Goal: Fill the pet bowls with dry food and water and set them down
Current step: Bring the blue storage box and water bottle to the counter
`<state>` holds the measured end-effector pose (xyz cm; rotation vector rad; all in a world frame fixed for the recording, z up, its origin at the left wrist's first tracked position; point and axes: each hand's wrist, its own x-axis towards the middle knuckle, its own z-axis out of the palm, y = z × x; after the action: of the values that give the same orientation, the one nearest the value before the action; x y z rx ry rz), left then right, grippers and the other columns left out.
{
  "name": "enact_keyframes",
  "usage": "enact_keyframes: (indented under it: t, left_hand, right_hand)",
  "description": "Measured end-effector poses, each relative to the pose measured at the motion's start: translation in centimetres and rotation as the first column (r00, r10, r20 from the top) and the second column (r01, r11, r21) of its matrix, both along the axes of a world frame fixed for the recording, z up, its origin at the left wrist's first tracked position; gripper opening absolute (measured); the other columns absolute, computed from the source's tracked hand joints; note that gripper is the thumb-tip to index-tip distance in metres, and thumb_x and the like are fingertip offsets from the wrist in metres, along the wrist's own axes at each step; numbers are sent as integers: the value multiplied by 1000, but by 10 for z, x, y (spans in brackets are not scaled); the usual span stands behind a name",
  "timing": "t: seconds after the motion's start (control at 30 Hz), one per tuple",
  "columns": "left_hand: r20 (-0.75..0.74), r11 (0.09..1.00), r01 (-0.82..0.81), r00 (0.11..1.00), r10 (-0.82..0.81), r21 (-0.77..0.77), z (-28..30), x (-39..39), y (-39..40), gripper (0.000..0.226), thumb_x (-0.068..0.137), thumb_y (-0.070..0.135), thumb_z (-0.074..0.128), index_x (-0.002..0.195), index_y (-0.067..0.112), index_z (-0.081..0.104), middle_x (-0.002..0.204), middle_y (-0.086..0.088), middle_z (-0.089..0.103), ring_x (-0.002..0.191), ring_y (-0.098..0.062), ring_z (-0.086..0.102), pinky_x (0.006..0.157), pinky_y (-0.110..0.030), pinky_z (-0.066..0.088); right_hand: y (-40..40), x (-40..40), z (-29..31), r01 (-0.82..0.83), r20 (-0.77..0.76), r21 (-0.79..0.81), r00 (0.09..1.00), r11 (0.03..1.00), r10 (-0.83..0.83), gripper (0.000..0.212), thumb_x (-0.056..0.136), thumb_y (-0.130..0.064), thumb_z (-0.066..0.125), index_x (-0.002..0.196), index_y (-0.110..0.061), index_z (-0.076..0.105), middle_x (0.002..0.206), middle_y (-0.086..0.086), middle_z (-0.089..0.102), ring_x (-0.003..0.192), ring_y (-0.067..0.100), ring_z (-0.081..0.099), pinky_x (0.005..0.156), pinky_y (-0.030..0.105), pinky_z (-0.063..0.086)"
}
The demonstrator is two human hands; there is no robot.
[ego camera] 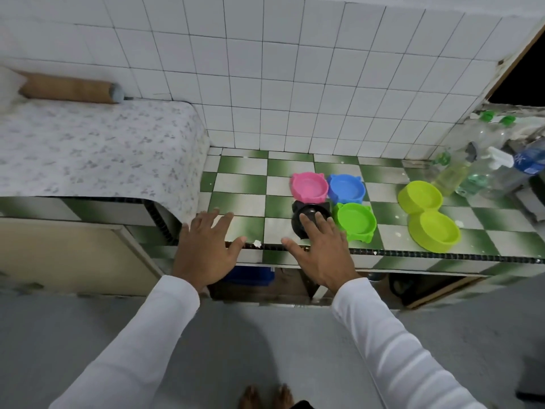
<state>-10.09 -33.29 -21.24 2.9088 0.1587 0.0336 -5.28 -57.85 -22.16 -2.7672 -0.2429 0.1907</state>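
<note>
Bowls: black bowl (306,221), pink bowl (309,187), blue bowl (346,188), green bowl (355,222) clustered on the checkered counter (244,184); all look empty.
Hands: left hand (206,249) and right hand (321,249) spread flat, holding nothing (right above the black bowl).
Risk: black bowl near the edge could be knocked off.
Writing: blue bottle label (529,162), unreadable.

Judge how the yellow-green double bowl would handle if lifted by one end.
The double bowl looks like thin moulded plastic and both wells look empty, so it is probably light and stiff. Gripped at one end it would likely tilt. Its glossy surface may be slightly slippery; its flat wide base suggests little tipping risk.
</note>
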Motion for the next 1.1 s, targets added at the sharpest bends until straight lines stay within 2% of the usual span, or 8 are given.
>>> enact_keyframes:
  t: [0.17,0.37,0.47,0.57,0.67,0.77,0.9,1.1]
  left_hand:
    - [-40,999,-31,999,30,-29,-9,-19,-3,67,99,60,47,156,26,38,163,-9,35,151,-34,29,121,-61,27]
    - [-64,997,-53,997,49,-61,-31,-45,-7,64,99,54,54,153,20,44,158,-12,44,145,-36,40,117,-57,36]
    - [-107,991,-80,992,69,-103,-48,-57,-6,65,99,56,52,151,18,46,155,-14,47,142,-36,42,115,-59,39]
    - [-125,989,-79,990,63,-127,-62,-67,-6,71,95,62,41,149,16,50,150,-14,51,137,-37,47,111,-58,42]
    - [-149,983,-93,986,70,-158,-88,-75,-4,74,93,61,39,146,13,53,147,-16,54,133,-38,50,110,-55,44]
    - [-204,982,-103,977,70,-157,-119,-78,3,76,93,64,37,150,15,49,152,-15,49,139,-35,45,113,-54,41]
    - [-278,986,-101,959,60,-136,-160,-78,10,70,98,62,44,153,19,44,156,-13,46,142,-34,42,116,-54,38]
    - [-319,990,-54,948,10,-128,-234,-65,25,79,93,68,35,156,21,40,158,-10,45,144,-32,41,117,-53,38]
  right_hand:
    - [2,-13,-13,-34,-30,20,999,999,34,83,89,-81,36,158,-36,27,168,6,17,155,31,10,123,54,13]
    - [2,-28,-37,-80,-59,7,995,997,80,82,89,-81,35,157,-36,27,167,8,20,154,32,14,123,55,15]
    - [1,-38,-54,-101,-111,1,989,995,101,83,88,-83,32,157,-36,25,167,7,20,154,32,14,123,56,15]
    - [2,-47,-69,-106,-175,-5,979,994,103,84,89,-83,31,158,-37,23,168,5,17,155,31,11,124,55,14]
    - [6,-54,-91,-101,-219,12,971,995,101,84,89,-83,30,158,-36,22,169,3,16,156,30,9,124,56,12]
    - [10,-59,-116,-73,-289,33,954,997,79,84,90,-81,34,160,-37,19,170,-1,11,156,28,4,125,55,8]
    - [18,-60,-155,-45,-338,44,940,998,57,81,91,-80,35,158,-39,20,170,0,12,156,28,6,125,55,8]
    - [25,-53,-227,-34,-375,19,926,999,38,84,89,-83,30,159,-39,17,170,-1,10,156,29,5,125,55,10]
